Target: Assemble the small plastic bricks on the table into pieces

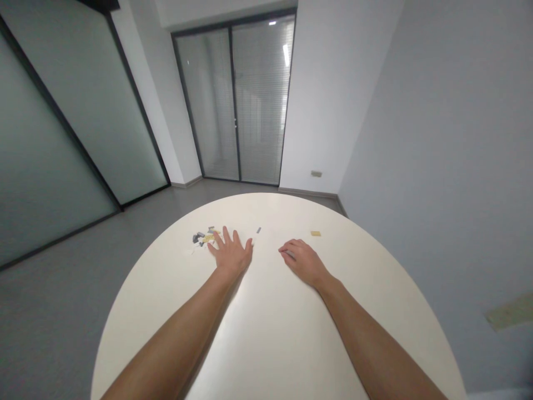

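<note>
Loose pile [206,239] of small grey, yellow and white pieces lies on the bench [266,333], left of centre. We judge the pieces light and stiff, best pinched by their edges. Our left hand [231,255], spread and released, obstructs the pile's right edge; our right hand [305,262] is curled, contents indeterminable. We note a yellow piece [316,234] and a smaller grey piece [259,230] lying apart.
</note>
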### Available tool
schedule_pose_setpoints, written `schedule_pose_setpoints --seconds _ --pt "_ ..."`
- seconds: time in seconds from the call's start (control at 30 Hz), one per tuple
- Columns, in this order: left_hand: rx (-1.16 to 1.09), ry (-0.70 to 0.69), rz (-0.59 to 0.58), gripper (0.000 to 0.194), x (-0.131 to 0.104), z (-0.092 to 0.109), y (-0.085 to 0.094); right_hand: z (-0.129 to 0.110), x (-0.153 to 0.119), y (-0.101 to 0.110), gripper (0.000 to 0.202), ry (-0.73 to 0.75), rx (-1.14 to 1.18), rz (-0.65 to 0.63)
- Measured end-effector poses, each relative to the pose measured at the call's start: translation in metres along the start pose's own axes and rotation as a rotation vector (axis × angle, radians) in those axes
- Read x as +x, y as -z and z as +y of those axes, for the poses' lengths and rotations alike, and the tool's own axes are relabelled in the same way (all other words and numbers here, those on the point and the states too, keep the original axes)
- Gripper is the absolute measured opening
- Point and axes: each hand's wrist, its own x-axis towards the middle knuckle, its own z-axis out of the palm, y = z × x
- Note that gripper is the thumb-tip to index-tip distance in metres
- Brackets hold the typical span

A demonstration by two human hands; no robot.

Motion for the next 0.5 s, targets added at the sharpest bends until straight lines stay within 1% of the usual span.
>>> schedule_pose_setpoints --seconds 0.13,0.27,0.37,0.5 --pt "0.006 -0.019 -0.002 0.074 0.003 -0.002 0.002 0.000 0.000 0.000 0.018 -0.008 0.000 -0.003" --pt "0.006 -0.068 -0.002 0.071 -0.004 0.004 0.006 -0.001 0.002 0.000 0.018 -0.011 -0.005 -0.007" --pt "-0.011 -0.160 0.020 0.067 -0.015 0.013 0.007 -0.002 0.002 0.000 0.017 -0.008 -0.003 -0.004" --pt "-0.058 -0.307 0.047 0.058 -0.028 0.024 0.007 -0.002 0.002 0.000 0.016 0.001 -0.003 0.006"
